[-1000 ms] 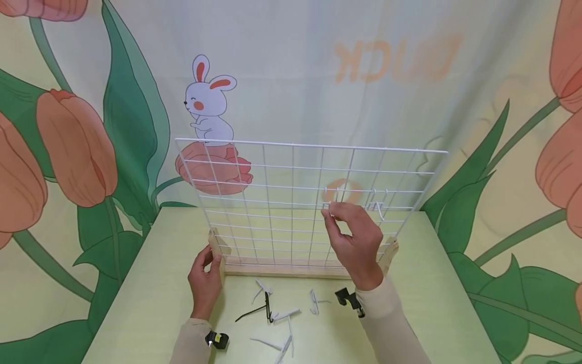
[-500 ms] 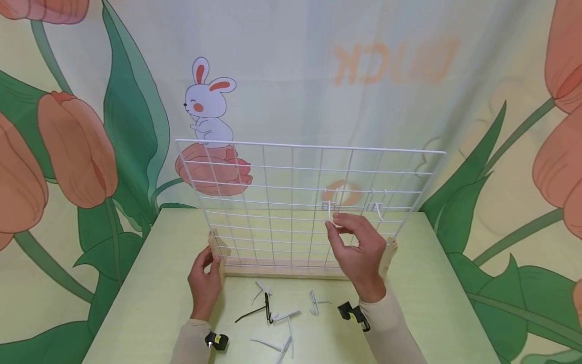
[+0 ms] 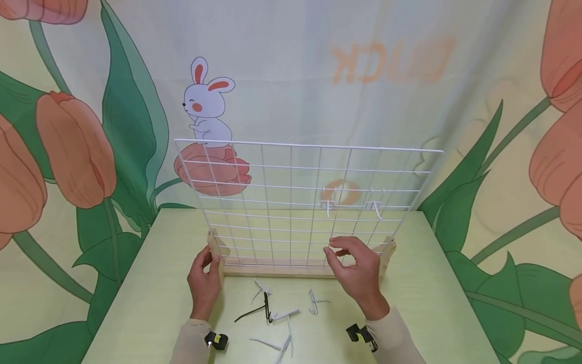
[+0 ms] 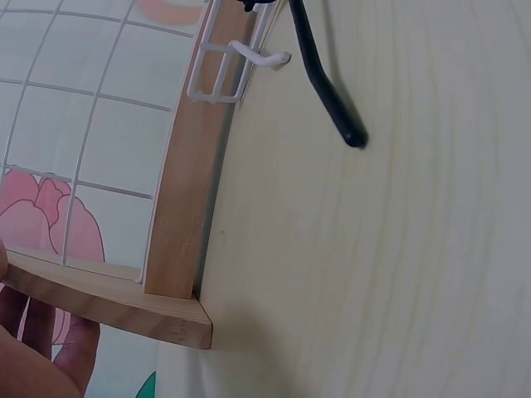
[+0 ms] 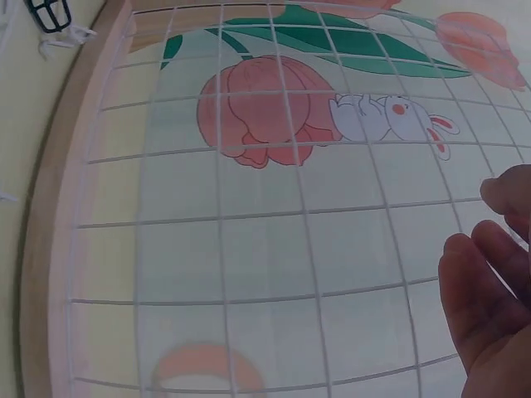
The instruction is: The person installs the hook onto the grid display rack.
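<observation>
A white wire grid panel (image 3: pixel 291 145) stands upright in a wooden base (image 3: pixel 282 271). My left hand (image 3: pixel 204 280) holds the base's left wooden end piece (image 3: pixel 220 245); in the left wrist view, fingers (image 4: pixel 79 352) lie behind that end piece (image 4: pixel 108 303). Before the panel's lower right part is my right hand (image 3: pixel 359 268), thumb and index finger apart, nothing between them. Two white hooks hang on the panel, the inner hook (image 3: pixel 328 208) and the outer hook (image 3: pixel 376 208). In the right wrist view, fingertips (image 5: pixel 459 249) are in front of the grid wires.
On the table (image 3: pixel 150 283), in front of the base, lie a black hook (image 3: pixel 267 307) and several white hooks (image 3: pixel 313 302). The base's right wooden end (image 3: pixel 387 250) is just beyond my right hand. A printed curtain (image 3: pixel 291 76) hangs behind.
My right hand has let go of the inner white hook, which stays hanging on the grid, and has moved down away from it. My left hand stays on the wooden end piece.
</observation>
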Tool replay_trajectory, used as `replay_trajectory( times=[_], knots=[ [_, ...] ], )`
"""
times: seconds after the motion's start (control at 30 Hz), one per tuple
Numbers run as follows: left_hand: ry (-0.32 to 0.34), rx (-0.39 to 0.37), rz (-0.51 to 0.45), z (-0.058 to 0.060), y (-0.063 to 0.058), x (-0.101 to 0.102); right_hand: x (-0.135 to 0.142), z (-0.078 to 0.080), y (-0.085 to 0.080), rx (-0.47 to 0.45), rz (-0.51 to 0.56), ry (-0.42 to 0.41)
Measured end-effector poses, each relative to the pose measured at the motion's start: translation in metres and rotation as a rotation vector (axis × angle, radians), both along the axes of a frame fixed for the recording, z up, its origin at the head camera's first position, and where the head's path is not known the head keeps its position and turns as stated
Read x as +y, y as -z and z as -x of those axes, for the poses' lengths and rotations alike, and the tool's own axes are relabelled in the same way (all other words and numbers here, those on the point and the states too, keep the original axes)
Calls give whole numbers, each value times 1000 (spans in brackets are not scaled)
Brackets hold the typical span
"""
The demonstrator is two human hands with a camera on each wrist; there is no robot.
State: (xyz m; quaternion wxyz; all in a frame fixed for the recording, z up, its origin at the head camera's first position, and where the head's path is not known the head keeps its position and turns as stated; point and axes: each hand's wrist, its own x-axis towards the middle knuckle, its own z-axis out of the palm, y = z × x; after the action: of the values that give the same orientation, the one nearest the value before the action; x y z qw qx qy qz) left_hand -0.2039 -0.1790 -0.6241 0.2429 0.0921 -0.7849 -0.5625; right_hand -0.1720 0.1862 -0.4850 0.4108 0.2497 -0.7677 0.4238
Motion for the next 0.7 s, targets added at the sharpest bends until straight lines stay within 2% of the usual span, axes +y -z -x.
replay_trajectory(
  times=[0.37, 0.57, 0.7],
  knots=[
    [-7, -21, -7, -1, 1, 0, 14, -11, 43, -192, -126, -29],
    [2, -15, -5, -1, 0, 1, 25, -13, 71, -221, -202, -44],
    [0, -13, 1, 0, 0, 0, 30, -17, 93, -285, -261, -57]
  ],
)
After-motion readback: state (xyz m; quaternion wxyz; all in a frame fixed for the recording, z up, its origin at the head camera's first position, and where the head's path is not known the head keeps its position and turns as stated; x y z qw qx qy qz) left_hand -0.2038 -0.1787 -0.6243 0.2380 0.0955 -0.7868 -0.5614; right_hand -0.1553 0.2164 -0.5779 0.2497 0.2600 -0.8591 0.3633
